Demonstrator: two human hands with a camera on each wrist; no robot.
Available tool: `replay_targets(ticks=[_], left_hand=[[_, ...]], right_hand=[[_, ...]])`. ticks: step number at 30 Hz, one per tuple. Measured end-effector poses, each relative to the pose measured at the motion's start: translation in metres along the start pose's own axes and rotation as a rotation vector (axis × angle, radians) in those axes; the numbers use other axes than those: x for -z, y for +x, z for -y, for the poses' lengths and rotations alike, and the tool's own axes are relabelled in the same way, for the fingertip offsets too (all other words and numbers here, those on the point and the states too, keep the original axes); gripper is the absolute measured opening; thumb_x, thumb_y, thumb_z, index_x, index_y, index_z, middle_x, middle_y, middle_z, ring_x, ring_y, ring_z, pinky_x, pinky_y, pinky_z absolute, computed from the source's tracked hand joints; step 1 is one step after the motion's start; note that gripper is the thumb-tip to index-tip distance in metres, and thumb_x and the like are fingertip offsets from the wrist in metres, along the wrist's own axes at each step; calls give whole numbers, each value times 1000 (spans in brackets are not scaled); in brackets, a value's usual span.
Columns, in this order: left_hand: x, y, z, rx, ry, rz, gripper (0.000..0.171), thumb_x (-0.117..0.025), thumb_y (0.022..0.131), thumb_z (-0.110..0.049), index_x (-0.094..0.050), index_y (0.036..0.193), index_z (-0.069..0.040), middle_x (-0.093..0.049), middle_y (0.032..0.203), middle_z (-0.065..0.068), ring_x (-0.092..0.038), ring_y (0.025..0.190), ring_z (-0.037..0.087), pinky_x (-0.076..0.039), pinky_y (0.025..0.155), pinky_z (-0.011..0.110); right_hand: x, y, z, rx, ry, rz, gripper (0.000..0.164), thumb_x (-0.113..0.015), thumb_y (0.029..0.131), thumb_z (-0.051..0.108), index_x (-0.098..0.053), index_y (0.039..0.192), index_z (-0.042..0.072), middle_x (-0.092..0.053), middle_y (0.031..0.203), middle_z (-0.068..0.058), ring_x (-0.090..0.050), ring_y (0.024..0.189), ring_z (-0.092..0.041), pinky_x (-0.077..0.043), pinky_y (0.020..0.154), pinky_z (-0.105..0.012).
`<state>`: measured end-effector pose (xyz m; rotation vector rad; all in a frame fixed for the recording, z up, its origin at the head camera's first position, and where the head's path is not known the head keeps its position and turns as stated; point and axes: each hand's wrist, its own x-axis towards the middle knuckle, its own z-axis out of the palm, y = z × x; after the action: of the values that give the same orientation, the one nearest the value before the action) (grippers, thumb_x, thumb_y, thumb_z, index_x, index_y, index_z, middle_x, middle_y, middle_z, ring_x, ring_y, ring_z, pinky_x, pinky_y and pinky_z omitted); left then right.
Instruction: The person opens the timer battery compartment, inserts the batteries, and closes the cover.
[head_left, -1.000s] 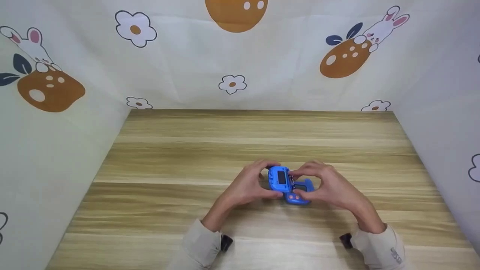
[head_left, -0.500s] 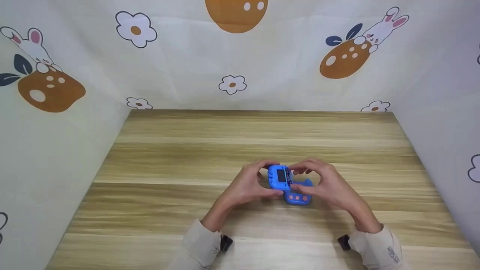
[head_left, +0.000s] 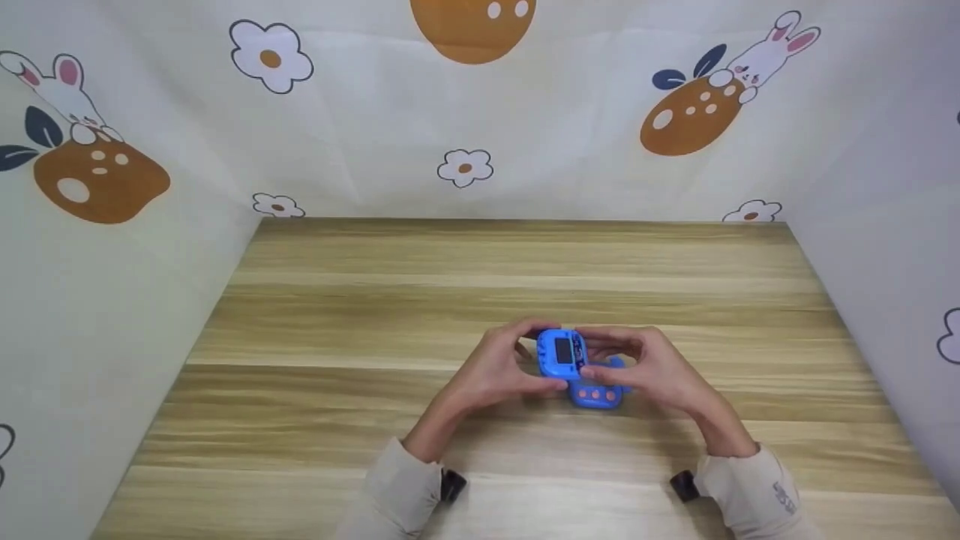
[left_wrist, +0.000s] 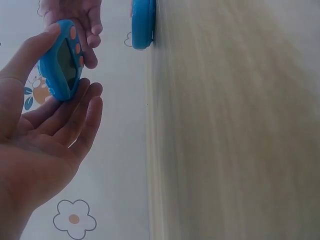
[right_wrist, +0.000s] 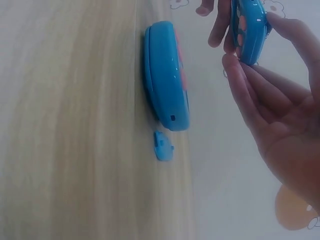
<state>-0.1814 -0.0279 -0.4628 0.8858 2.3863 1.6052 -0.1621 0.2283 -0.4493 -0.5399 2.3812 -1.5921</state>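
Note:
My left hand (head_left: 491, 371) grips a small blue handheld electronic toy (head_left: 553, 364), thumb on one edge and fingers on the opposite one. Its back, with a dark rectangular label and an uncovered battery compartment (head_left: 578, 351), faces the head camera. My right hand (head_left: 664, 371) pinches the toy's right end, thumb at the near corner and fingers along the far side. In the left wrist view the held toy's front shows a grey screen (left_wrist: 66, 62) and orange buttons. A second blue toy (head_left: 596, 403) of like look lies on the table just below.
On the wood-grain table (head_left: 337, 315), a small blue cover (right_wrist: 163, 146) lies beside the second toy in the right wrist view. Printed cloth walls (head_left: 360, 112) with rabbits and flowers stand behind the table and along both sides.
My right fingers lift off the battery compartment, then come together along the toy's far side, uncovering more of the compartment. My right forearm shifts slightly left. The left hand keeps its grip.

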Motion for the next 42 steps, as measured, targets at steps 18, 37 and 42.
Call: replay_targets(ticks=[18, 37, 42], left_hand=[[-1, -3, 0, 29, 73, -33, 73, -93, 65, -29, -63, 129, -12, -67, 117, -3, -63, 103, 12, -50, 92, 40], [0, -2, -1, -22, 102, -53, 70, -92, 67, -29, -63, 127, -11, -67, 117, -5, -63, 103, 8, -51, 92, 39], [0, -1, -1, -55, 105, -71, 69, -92, 66, -28, -63, 126, -11, -67, 117, -5, -63, 103, 8, -51, 91, 39]], right_hand=[[-10, 3, 3, -84, 189, -37, 52, -82, 80, 15, -64, 126, 1, -69, 112, -15, -70, 93, -29, -55, 81, -34], [-13, 3, 9, -85, 220, -97, 51, -80, 81, 11, -62, 126, -5, -67, 115, -19, -69, 96, -28, -54, 82, -32], [-13, 4, 8, -56, 240, -109, 49, -81, 81, 8, -63, 124, -7, -66, 118, -20, -68, 97, -30, -54, 83, -34]])
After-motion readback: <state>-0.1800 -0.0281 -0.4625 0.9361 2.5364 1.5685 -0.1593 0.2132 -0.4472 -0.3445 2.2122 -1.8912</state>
